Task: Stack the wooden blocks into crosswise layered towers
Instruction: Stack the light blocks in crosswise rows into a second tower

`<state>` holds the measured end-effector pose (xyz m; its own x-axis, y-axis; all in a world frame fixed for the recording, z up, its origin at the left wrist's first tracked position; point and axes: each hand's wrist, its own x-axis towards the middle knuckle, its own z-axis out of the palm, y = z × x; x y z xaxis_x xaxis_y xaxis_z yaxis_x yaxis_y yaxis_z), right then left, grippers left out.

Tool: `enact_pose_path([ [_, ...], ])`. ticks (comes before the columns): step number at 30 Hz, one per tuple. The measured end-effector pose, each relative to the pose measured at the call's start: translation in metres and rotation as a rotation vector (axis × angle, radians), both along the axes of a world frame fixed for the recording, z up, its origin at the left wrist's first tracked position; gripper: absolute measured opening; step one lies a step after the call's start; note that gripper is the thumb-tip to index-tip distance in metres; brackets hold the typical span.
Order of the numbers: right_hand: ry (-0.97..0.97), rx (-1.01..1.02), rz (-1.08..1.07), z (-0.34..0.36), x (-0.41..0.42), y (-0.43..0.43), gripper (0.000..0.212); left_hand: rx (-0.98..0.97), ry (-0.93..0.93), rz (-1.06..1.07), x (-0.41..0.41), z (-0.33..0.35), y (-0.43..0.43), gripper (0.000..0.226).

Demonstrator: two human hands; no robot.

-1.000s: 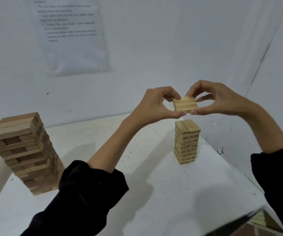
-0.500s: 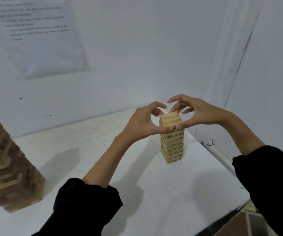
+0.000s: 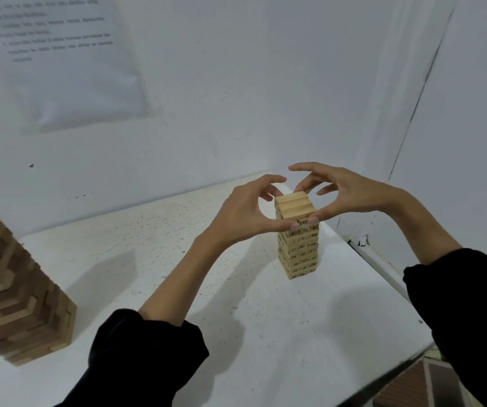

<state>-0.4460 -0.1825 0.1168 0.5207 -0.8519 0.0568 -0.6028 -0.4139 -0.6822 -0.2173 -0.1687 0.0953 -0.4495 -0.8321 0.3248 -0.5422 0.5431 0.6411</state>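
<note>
The small tower (image 3: pixel 298 251) stands on the table (image 3: pixel 177 236), near its far right corner. The left hand (image 3: pixel 243 214) and right hand (image 3: pixel 346 195) each hold a curled grip, thumb in front and fingers behind, pinching the top blocks (image 3: pixel 293 204) seated on it. Likely risk: an uneven release or a thumb nudge drags these blocks askew, or tips the slim stack

Blurred print on the wall sheet (image 3: pixel 60 63), tiny dark marks on the small tower (image 3: pixel 298 254) — none legible
</note>
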Motion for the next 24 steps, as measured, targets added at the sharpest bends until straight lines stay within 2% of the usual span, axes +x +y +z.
enact_pose_path([
  [9, -0.011, 0.006, -0.019, -0.005, -0.005, 0.001, 0.087, -0.005, 0.016, -0.004, -0.007, -0.002, -0.001, 0.077],
  [13, -0.004, 0.013, -0.012, -0.004, -0.005, 0.004, 0.090, -0.007, 0.018, 0.014, -0.007, -0.003, 0.004, 0.085],
  [15, -0.083, 0.035, -0.050, -0.005, -0.007, 0.012, 0.086, 0.021, 0.070, 0.052, -0.009, -0.006, 0.010, 0.089],
  [17, -0.293, 0.035, -0.154, -0.012, -0.004, 0.025, 0.072, 0.127, 0.273, 0.131, -0.014, -0.012, 0.020, 0.081],
  [20, -0.678, 0.077, -0.447, -0.048, 0.009, 0.046, 0.060, 0.528, 0.781, 0.236, -0.028, -0.032, 0.040, 0.064],
  [22, -0.831, 0.197, -0.560, -0.079, 0.023, 0.058, 0.062, 0.719, 0.922, 0.261, -0.037, -0.050, 0.053, 0.063],
  [24, -0.900, 0.317, -0.578, -0.107, 0.038, 0.067, 0.069, 0.830, 0.991, 0.254, -0.046, -0.064, 0.062, 0.065],
])
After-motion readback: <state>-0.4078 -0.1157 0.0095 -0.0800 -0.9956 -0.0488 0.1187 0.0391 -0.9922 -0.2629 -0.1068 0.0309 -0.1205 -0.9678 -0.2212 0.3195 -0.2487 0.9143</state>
